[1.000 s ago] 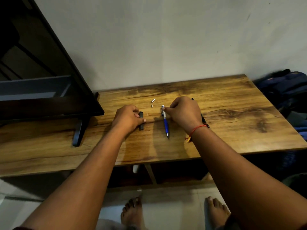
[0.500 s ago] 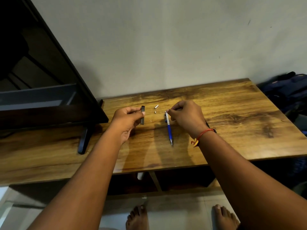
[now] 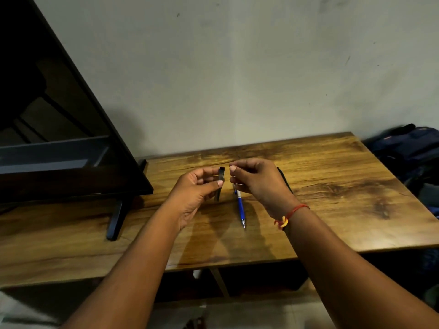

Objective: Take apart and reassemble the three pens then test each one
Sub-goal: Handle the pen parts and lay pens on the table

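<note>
My left hand [image 3: 194,188] pinches a short black pen barrel [image 3: 220,184] upright between thumb and fingers, lifted above the wooden table [image 3: 332,186]. My right hand [image 3: 259,181] hovers just right of it with curled fingers, thumb and forefinger tips close together near the barrel's top. I cannot tell whether anything is between them. A blue pen [image 3: 241,208] lies on the table below the right hand, tip toward me. A black pen [image 3: 285,180] lies mostly hidden behind the right hand. The small loose parts are not visible.
A dark television [image 3: 59,138] on a black foot [image 3: 116,219] stands on the table's left part. A wall rises behind the table. Dark bags [image 3: 413,150] lie beyond the right edge. A red-and-yellow thread circles my right wrist.
My left hand lifted the black barrel off the table and turned it upright. My right hand left the blue pen's top end and rose beside the barrel. The view tilted upward.
</note>
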